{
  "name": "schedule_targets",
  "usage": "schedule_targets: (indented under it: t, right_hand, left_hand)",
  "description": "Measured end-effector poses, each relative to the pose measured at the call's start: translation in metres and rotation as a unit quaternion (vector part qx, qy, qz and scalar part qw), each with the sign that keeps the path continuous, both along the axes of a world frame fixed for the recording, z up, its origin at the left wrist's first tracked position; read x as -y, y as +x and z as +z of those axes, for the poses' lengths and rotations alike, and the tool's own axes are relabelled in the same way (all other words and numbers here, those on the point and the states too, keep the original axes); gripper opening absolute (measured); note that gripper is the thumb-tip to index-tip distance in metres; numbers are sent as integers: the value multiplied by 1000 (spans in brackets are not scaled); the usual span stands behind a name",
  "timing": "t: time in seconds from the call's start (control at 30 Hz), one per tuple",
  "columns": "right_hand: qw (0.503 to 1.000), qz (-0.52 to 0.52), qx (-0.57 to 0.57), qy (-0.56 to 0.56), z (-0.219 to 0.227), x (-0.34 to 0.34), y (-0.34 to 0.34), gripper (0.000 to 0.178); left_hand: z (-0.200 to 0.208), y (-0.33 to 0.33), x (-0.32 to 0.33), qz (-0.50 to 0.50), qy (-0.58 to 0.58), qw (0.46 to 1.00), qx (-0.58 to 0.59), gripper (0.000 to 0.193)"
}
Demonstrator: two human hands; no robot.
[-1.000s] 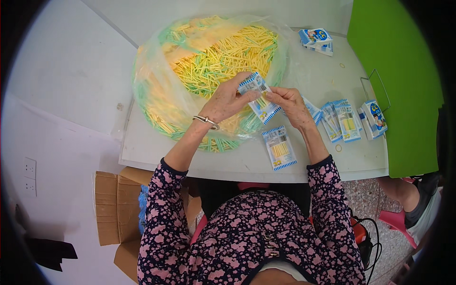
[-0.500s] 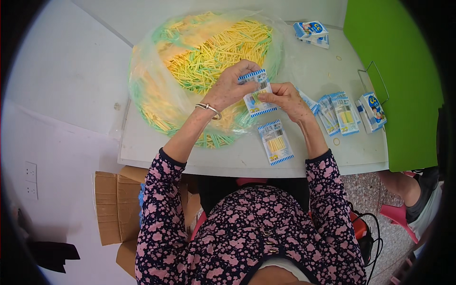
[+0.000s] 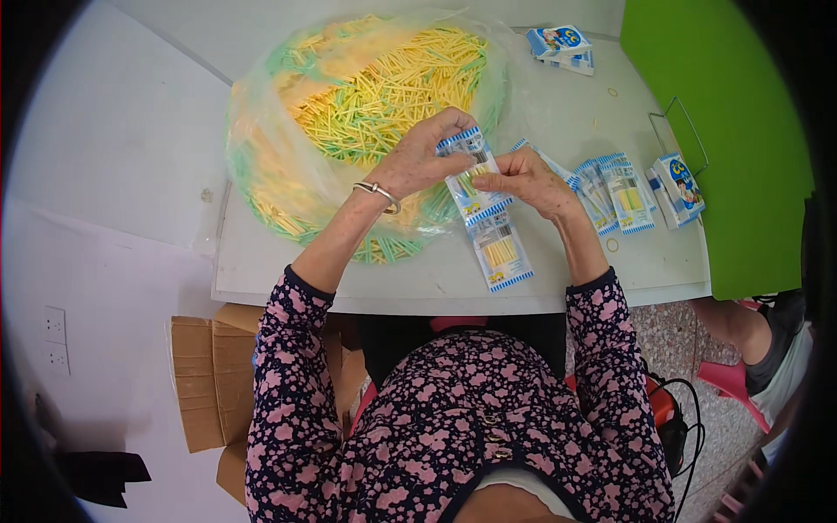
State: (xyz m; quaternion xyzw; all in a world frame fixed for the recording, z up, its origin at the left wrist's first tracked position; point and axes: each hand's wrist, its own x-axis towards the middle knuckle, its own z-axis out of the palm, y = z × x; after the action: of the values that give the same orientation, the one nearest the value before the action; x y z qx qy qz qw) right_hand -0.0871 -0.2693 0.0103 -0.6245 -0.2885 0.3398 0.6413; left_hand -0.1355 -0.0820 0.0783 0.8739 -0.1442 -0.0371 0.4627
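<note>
Fingers of the left hand (image 3: pixel 425 159) and right hand (image 3: pixel 521 180) pinched a small blue-edged packet (image 3: pixel 471 185) between them, their grip closed above the white desk (image 3: pixel 418 279), beside the bag of yellow and green sticks (image 3: pixel 366 96).

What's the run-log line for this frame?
left hand: holds top of small packet | right hand: holds packet's side | filled packet: flat on table | bag of sticks: behind hands

My sleeves (image 3: pixel 288 366) are dark with pink flowers. The sticks (image 3: pixel 384 96) in the clear bag are yellow and green. The packet (image 3: pixel 471 179) in my fingers is blue-and-white edged, and the counter (image 3: pixel 558 122) is pale grey beside a green board (image 3: pixel 724 131).
</note>
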Motion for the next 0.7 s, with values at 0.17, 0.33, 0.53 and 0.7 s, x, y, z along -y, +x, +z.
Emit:
schedule_targets:
  t: [0.17, 0.33, 0.53, 0.7]
  right_hand:
    - [997, -66, 41, 5, 9, 24, -2, 25]
    - [900, -190, 315, -236, -2, 48, 18, 32]
    - [759, -241, 514, -318, -42, 41, 10, 30]
    - [812, -259, 460, -248, -46, 41, 20, 15]
  left_hand:
    - [-7, -14, 8, -29, -31, 998, -56, 34]
    - [-48, -30, 12, -86, -3, 995, -53, 41]
    - [-54, -47, 32, -60, 270, 950, 142, 48]
    - [-51, -22, 31, -24, 222, 947, 232, 42]
